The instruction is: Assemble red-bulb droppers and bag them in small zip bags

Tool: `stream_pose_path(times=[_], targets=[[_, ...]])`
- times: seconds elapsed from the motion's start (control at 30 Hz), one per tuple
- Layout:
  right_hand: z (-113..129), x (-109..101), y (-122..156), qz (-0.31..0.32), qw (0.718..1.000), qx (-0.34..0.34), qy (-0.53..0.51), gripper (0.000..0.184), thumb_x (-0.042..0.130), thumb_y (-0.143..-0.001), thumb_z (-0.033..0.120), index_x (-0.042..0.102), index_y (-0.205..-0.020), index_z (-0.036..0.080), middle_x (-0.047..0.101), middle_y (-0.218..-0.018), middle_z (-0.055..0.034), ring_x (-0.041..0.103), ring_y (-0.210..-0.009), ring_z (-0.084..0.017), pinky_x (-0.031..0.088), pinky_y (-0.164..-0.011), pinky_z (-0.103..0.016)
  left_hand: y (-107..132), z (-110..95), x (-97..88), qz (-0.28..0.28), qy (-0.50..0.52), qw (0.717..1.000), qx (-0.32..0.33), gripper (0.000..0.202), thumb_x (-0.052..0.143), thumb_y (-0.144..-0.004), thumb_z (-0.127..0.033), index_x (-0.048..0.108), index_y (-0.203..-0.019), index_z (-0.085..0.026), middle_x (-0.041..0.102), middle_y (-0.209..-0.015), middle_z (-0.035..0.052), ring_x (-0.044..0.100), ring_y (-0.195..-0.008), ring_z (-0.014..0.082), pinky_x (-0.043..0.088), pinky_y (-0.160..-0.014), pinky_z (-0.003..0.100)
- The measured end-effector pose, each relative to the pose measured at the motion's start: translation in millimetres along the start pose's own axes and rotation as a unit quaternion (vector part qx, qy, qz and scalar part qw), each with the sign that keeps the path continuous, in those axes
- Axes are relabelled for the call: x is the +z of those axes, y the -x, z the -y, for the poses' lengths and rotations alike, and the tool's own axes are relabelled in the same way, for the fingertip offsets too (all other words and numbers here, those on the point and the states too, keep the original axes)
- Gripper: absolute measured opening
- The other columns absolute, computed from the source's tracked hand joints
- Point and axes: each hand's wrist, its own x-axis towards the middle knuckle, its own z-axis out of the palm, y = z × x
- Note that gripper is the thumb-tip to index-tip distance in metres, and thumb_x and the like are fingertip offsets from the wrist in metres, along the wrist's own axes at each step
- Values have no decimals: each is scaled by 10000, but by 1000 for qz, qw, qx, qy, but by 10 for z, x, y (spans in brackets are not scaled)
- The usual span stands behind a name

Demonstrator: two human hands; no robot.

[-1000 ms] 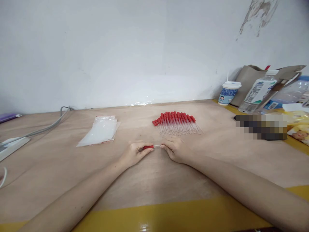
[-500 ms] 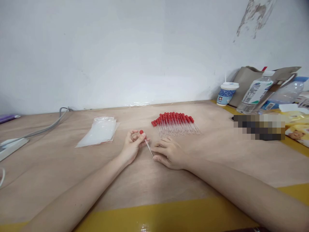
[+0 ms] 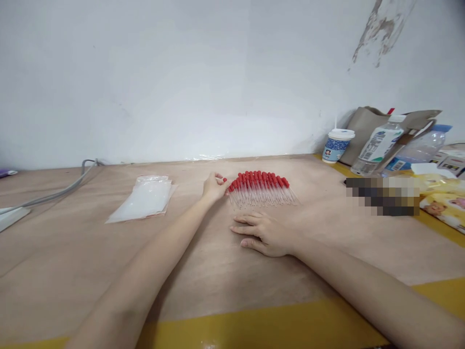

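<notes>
A row of several glass droppers with red rubber bulbs (image 3: 261, 188) lies on the brown table (image 3: 218, 271). My left hand (image 3: 214, 186) is stretched out to the row's left end, fingers pinched on one red-bulbed dropper (image 3: 225, 181) held against the row. My right hand (image 3: 263, 232) rests flat on the table just in front of the row, fingers spread and holding nothing.
A stack of clear plastic bags (image 3: 145, 198) lies left of the droppers. A grey cable (image 3: 54, 195) runs along the far left. At the back right stand a paper cup (image 3: 336, 144), plastic bottles (image 3: 378, 145), a brown bag and yellow packets (image 3: 441, 203).
My left hand carried the dropper from the middle of the table forward to the left end of the row. My right hand let go of the glass tip and now lies flat.
</notes>
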Motion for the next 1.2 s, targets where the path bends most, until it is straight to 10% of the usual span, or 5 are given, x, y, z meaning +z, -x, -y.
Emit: stream_pose_path(times=[0.53, 0.73, 0.97, 1.2], targets=[[-1, -3, -24, 7, 1000, -7, 21, 432, 356, -882, 436, 484, -1239, 229, 469, -1269, -78, 401, -1150, -216, 303, -953, -390, -190, -53, 133, 13, -217, 971, 101, 191, 648, -669, -345, 642, -726, -164, 672, -718, 42, 625, -660, 159, 462, -628, 239], [-5, 5, -22, 3, 1000, -8, 17, 428, 362, -882, 432, 483, -1238, 228, 468, -1267, -84, 395, -1157, -215, 300, -955, -394, -52, -77, 66, -38, -244, 955, 164, 264, 501, -790, -326, 632, -943, -155, 658, -926, 74, 587, -872, 196, 437, -812, 297], [6, 3, -20, -5, 1000, -5, 6, 409, 383, -879, 415, 489, -1231, 235, 479, -1259, -77, 407, -1154, -211, 315, -951, -396, 316, 116, -669, -61, -429, 869, 238, 373, 419, -827, -385, 593, -1079, -173, 504, -1205, 113, 414, -1144, 270, 269, -1000, 393], [10, 10, -19, -12, 1000, 2, -8, 396, 396, -875, 412, 504, -1218, 247, 490, -1252, -75, 426, -1138, -219, 326, -938, -413, 380, 539, -1631, -129, -579, 805, -17, 747, 207, -836, -534, 224, -1343, 15, 248, -1380, 265, 126, -1295, 387, 109, -998, 568]])
